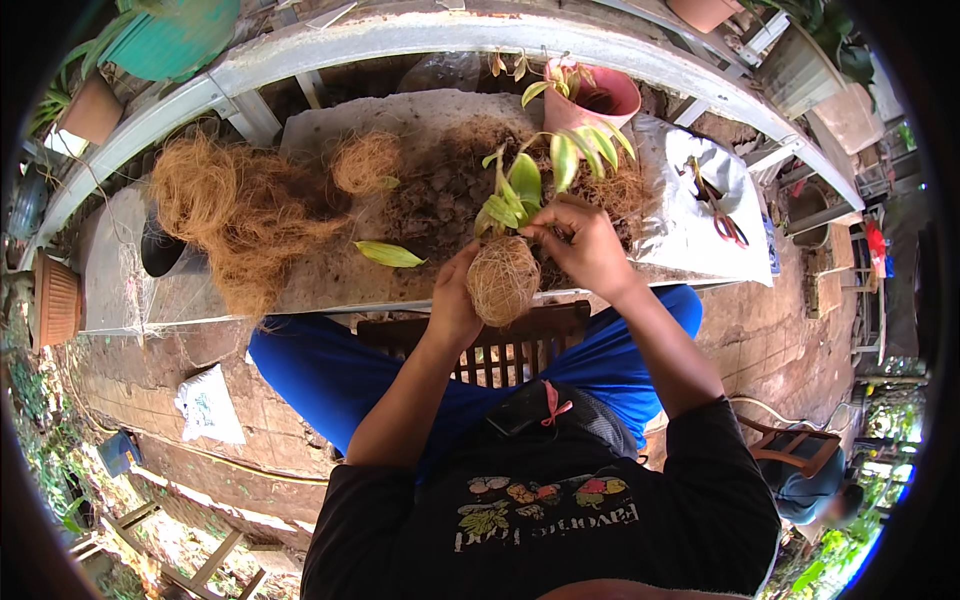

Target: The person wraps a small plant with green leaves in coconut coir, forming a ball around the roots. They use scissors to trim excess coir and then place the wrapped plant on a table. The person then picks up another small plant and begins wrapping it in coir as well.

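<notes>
A plant with green leaves (524,180) stands out of a round ball wrapped in brown coir fibre (503,282), held over the table's front edge. My left hand (456,294) supports the ball and the stem base from the left. The fingertips of my right hand (577,238) pinch at the plant's base, just above the ball; exactly what lies between them is hidden. Behind the ball, dark potting soil (431,202) is spread on the table. A loose yellow-green leaf (388,253) lies left of my hands, and a small coir clump (367,163) sits farther back.
A large heap of coir fibre (244,217) lies at the left beside a black pot (161,247). A pink pot (592,97) with a plant stands at the back. Scissors (729,228) rest on a white plastic sack (675,247) at the right. Another person (810,487) sits at the lower right.
</notes>
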